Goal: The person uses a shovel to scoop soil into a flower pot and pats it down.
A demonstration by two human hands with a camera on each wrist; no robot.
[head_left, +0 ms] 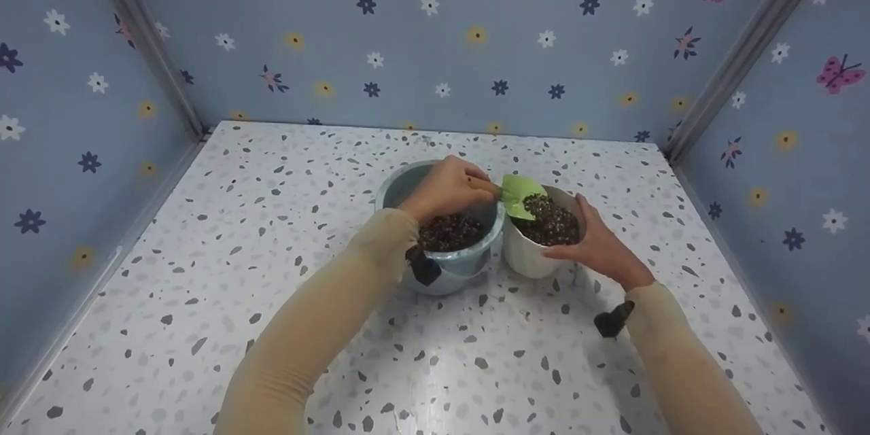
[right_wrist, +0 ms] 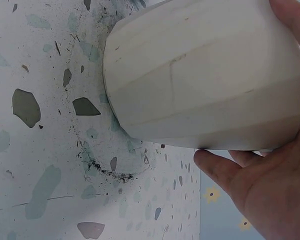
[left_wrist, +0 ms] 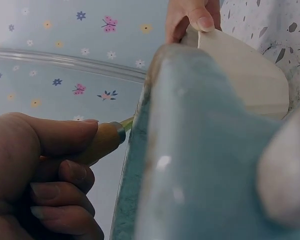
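My left hand (head_left: 452,187) grips the wooden handle (left_wrist: 106,142) of a small trowel, its fingers curled round it above the blue bucket. The trowel's green blade (head_left: 520,192) reaches over the rim of a white plant pot (head_left: 533,258), with dark soil at its tip. Speckled soil (head_left: 554,228) lies inside the pot. My right hand (head_left: 601,245) holds the pot at its right side, thumb and fingers spread around the rim. The light blue bucket (head_left: 440,279) stands left of the pot and contains more dark soil (head_left: 452,231). The bucket's wall hides the blade in the left wrist view.
The speckled white tabletop (head_left: 224,231) carries both containers. A few soil crumbs (right_wrist: 110,172) lie near the pot's base. Blue flowered panels (head_left: 408,34) rise at the back and both sides. Dark strap ends (head_left: 615,319) hang at the wrists.
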